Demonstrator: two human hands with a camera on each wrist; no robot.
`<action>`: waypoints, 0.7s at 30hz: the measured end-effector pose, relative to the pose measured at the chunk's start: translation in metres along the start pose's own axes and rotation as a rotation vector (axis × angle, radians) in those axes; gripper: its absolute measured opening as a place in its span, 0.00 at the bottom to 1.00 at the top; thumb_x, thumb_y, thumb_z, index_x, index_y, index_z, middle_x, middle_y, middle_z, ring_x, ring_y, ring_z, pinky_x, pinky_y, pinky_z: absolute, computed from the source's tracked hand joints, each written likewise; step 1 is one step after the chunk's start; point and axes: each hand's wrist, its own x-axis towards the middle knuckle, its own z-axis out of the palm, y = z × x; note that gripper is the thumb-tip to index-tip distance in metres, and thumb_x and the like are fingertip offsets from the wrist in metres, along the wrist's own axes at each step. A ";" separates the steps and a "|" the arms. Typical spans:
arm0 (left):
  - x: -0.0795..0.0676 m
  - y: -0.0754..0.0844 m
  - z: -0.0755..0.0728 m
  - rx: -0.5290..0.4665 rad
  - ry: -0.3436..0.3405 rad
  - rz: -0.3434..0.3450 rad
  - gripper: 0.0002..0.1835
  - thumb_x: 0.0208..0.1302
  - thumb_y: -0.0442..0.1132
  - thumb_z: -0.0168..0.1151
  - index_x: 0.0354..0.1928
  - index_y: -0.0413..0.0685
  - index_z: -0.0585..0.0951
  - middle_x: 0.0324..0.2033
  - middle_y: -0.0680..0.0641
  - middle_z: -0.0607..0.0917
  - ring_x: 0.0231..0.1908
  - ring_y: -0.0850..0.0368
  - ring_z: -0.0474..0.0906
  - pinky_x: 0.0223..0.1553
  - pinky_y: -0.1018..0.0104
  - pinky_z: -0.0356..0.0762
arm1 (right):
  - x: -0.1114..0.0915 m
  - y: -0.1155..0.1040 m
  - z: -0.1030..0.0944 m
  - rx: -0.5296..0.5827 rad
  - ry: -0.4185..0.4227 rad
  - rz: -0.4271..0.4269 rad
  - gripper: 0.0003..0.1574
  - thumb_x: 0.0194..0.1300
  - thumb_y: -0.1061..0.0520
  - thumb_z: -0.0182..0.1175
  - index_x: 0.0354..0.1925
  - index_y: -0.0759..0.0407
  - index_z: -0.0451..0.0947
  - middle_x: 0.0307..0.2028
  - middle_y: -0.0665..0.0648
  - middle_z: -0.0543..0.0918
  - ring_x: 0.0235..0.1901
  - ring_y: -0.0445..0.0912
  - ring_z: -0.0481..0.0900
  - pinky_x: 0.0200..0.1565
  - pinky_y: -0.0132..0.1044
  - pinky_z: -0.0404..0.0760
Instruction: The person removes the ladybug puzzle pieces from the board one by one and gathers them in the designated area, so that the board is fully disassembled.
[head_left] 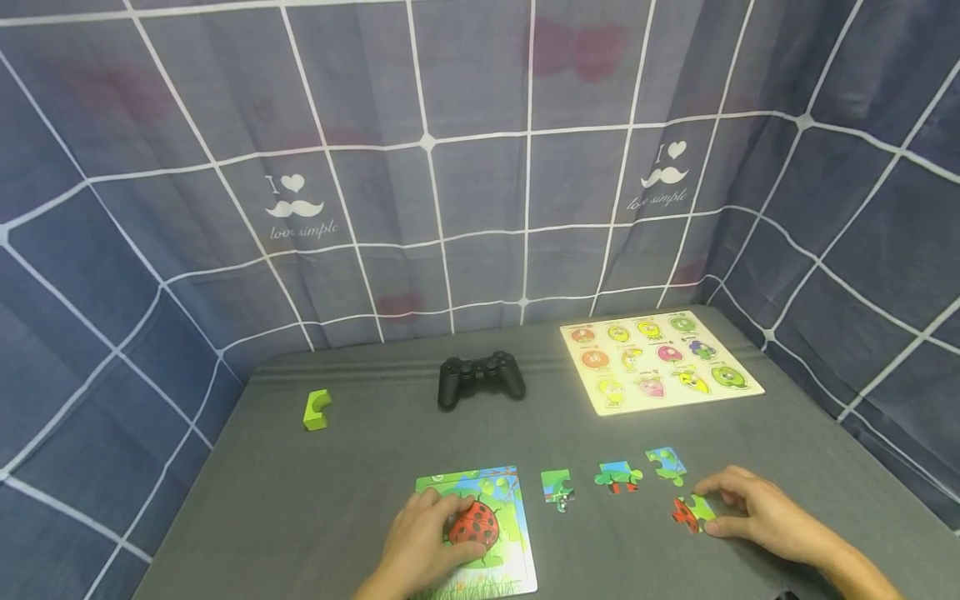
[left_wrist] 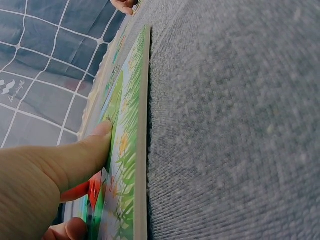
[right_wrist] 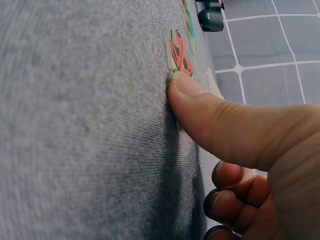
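Head view: cream fruit board (head_left: 649, 358), two o'clock from the puzzle board (head_left: 518, 542). Left hand (head_left: 420, 533) on the latter, thumb and index spread wide around the red ladybug (head_left: 477, 528), nothing gripped. Right hand (head_left: 765, 512) at three o'clock, thumb and index slightly apart. Black controller (head_left: 480, 372) at twelve. Lime block (head_left: 311, 408) at ten. Three loose pieces (head_left: 617, 473) at two. Red-and-green piece (head_left: 702, 510) at three, lightly pinched by right thumb and index.
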 end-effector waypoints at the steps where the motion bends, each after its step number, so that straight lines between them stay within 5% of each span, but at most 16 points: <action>1: 0.000 0.000 0.000 -0.002 -0.001 -0.003 0.31 0.43 0.60 0.76 0.51 0.59 0.84 0.27 0.59 0.67 0.30 0.66 0.57 0.30 0.73 0.54 | 0.000 0.000 0.000 -0.006 0.006 -0.003 0.22 0.51 0.52 0.74 0.46 0.50 0.80 0.33 0.39 0.70 0.33 0.28 0.63 0.29 0.27 0.60; 9: 0.000 -0.002 0.000 0.011 0.010 0.003 0.31 0.43 0.61 0.75 0.52 0.60 0.84 0.28 0.59 0.67 0.31 0.66 0.57 0.30 0.73 0.55 | 0.011 -0.019 -0.003 -0.072 0.107 0.007 0.25 0.50 0.52 0.76 0.47 0.51 0.81 0.33 0.41 0.73 0.32 0.29 0.64 0.29 0.28 0.62; 14: -0.001 -0.002 -0.002 0.014 0.014 -0.002 0.31 0.43 0.60 0.76 0.51 0.60 0.84 0.28 0.59 0.68 0.31 0.66 0.58 0.31 0.73 0.55 | 0.037 -0.050 0.007 -0.041 0.029 -0.070 0.22 0.57 0.47 0.70 0.50 0.50 0.80 0.35 0.44 0.75 0.33 0.29 0.67 0.30 0.28 0.68; 21: 0.000 -0.001 0.001 -0.010 0.000 0.006 0.30 0.43 0.60 0.76 0.51 0.60 0.83 0.29 0.60 0.70 0.32 0.66 0.60 0.31 0.72 0.57 | 0.076 -0.095 0.049 0.069 -0.092 -0.263 0.22 0.62 0.44 0.65 0.51 0.53 0.79 0.33 0.44 0.73 0.34 0.31 0.66 0.32 0.26 0.69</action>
